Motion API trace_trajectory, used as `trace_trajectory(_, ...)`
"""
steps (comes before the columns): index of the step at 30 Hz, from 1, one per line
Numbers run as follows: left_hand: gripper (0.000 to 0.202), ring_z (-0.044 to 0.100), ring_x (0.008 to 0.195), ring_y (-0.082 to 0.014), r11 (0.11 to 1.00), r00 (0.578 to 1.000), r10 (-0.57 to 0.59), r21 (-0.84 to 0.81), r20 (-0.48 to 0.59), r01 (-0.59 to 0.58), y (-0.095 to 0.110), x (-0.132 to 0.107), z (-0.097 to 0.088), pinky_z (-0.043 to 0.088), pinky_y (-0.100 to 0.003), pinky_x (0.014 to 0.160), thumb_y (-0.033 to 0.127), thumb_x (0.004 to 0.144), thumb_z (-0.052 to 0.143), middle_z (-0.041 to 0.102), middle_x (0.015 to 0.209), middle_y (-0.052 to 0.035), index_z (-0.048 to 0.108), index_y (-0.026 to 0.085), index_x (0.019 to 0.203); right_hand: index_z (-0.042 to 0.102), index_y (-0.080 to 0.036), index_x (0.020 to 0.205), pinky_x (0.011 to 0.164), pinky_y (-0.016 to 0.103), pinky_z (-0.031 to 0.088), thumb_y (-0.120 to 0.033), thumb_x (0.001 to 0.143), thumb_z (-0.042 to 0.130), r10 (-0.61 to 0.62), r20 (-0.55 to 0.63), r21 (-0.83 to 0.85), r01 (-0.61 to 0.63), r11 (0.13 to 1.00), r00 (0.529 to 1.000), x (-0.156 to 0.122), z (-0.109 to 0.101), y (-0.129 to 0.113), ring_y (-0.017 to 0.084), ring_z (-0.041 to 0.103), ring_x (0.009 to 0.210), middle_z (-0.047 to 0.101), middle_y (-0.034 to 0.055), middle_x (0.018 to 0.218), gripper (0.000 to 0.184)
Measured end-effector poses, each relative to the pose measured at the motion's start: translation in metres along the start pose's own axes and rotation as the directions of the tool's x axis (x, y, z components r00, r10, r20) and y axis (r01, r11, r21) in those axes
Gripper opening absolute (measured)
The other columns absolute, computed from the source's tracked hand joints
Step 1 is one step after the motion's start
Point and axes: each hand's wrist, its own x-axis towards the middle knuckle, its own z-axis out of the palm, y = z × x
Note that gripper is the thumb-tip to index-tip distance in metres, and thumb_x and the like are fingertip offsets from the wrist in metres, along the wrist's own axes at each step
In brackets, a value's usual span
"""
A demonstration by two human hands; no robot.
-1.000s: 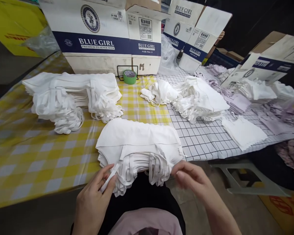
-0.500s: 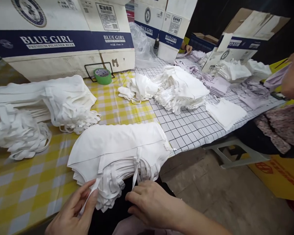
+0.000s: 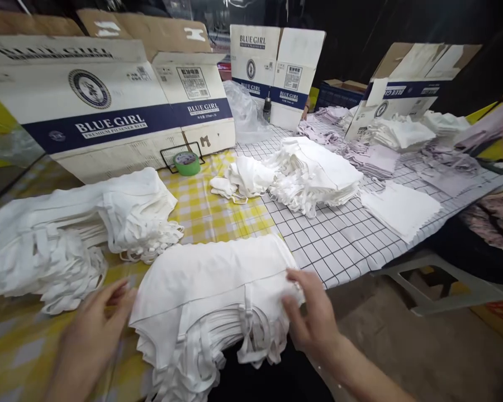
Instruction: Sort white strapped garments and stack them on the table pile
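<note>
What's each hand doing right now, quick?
Left hand: loosely open, nothing visible in it, beside the white fabric stack.
Right hand: at the stack's right edge; can't tell whether it grips.

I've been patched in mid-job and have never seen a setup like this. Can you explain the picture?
There is no machine: you see a person's two bare hands, through one head-worn camera looking forward and down. The right hand is at the right edge of the front stack of white strapped fabric pieces; whether it grips is unclear. The left hand, blurred, is by the left edge, holding nothing visible. Another white stack lies to the left, a white pile beyond on the right. Farther back are green tape and printed cartons.
</note>
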Motion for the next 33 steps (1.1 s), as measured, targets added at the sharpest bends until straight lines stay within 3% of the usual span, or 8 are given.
trace_trajectory(2,0.044,0.064,0.089,-0.0236,1.0,0.991,0.011,-0.027,0.136,-0.008,0.005,0.025,0.006,0.048,-0.031,0.077,0.054,0.08,0.043,0.069,0.102,-0.0029,0.062,0.022,0.102,0.048,-0.022,0.119,0.084,0.04,0.042,-0.026,0.09,0.043,0.184,0.005,-0.071,-0.183,0.981,0.983,0.03,0.0,0.019,0.025,0.051,0.101,0.054,0.0109,0.108,0.029)
trace_trajectory(5,0.045,0.065,0.09,-0.0263,0.992,0.972,0.009,-0.128,0.235,0.021,0.013,0.051,0.017,0.048,-0.03,0.074,0.055,0.077,0.047,0.072,0.096,-0.0042,0.068,0.02,0.096,0.058,-0.021,0.103,0.082,0.037,0.042,-0.033,0.092,0.04,0.314,0.054,-0.157,-0.303,0.94,0.948,0.071,0.01,0.043,0.024,0.051,0.097,0.056,0.0086,0.099,0.024)
trace_trajectory(10,0.044,0.067,0.082,-0.0253,0.956,0.98,0.024,-0.293,0.198,0.036,0.017,0.066,0.024,0.048,-0.028,0.066,0.054,0.07,0.056,0.073,0.087,-0.0058,0.069,0.018,0.09,0.064,-0.02,0.078,0.074,0.037,0.039,-0.04,0.089,0.041,0.396,0.264,-0.387,-0.28,0.879,0.879,0.102,0.036,0.057,0.026,0.051,0.09,0.058,0.0088,0.085,0.032)
trace_trajectory(14,0.048,0.064,0.073,-0.0216,0.948,0.981,0.015,-0.316,0.195,0.049,0.014,0.068,0.025,0.045,-0.028,0.063,0.053,0.07,0.057,0.069,0.079,-0.0039,0.066,0.016,0.1,0.062,-0.019,0.067,0.072,0.036,0.037,-0.038,0.085,0.044,0.408,0.303,-0.463,-0.241,0.853,0.861,0.109,0.048,0.059,0.026,0.051,0.085,0.058,0.0097,0.08,0.032)
trace_trajectory(21,0.025,0.06,0.068,-0.0177,0.951,0.988,-0.038,-0.297,0.15,0.082,0.017,0.063,0.024,0.041,-0.026,0.061,0.041,0.069,0.057,0.064,0.074,-0.0004,0.058,0.019,0.081,0.055,-0.021,0.068,0.065,0.03,0.038,-0.033,0.078,0.05,0.431,0.322,-0.271,-0.355,0.895,0.843,0.112,0.055,0.068,0.019,0.053,0.074,0.059,0.0032,0.078,0.016)
trace_trajectory(28,0.019,0.053,0.062,-0.0136,0.964,1.0,0.011,-0.264,-0.009,-0.013,0.027,0.05,0.017,0.038,-0.024,0.061,0.039,0.073,0.054,0.055,0.068,0.004,0.048,0.021,0.072,0.052,-0.023,0.075,0.06,0.028,0.035,-0.037,0.083,0.046,0.448,0.286,-0.112,-0.435,0.893,0.847,0.111,0.049,0.053,0.016,0.047,0.064,0.055,-0.0007,0.069,0.017)
trace_trajectory(30,0.022,0.051,0.059,-0.0126,0.958,0.999,0.024,-0.286,-0.035,-0.033,0.029,0.047,0.014,0.037,-0.023,0.059,0.042,0.075,0.052,0.053,0.066,0.0049,0.046,0.021,0.072,0.053,-0.023,0.085,0.062,0.027,0.036,-0.034,0.081,0.049,0.441,0.27,-0.017,-0.453,0.891,0.856,0.113,0.047,0.051,0.015,0.047,0.067,0.052,-0.0017,0.072,0.012)
trace_trajectory(33,0.024,0.05,0.056,-0.0124,0.949,0.997,0.039,-0.31,-0.062,-0.056,0.033,0.044,0.01,0.036,-0.022,0.056,0.044,0.077,0.05,0.051,0.062,0.0058,0.045,0.022,0.072,0.051,-0.021,0.112,0.062,0.026,0.038,-0.031,0.077,0.054,0.446,0.285,0.108,-0.49,0.865,0.849,0.117,0.045,0.051,0.014,0.044,0.064,0.043,-0.0043,0.069,0.036)
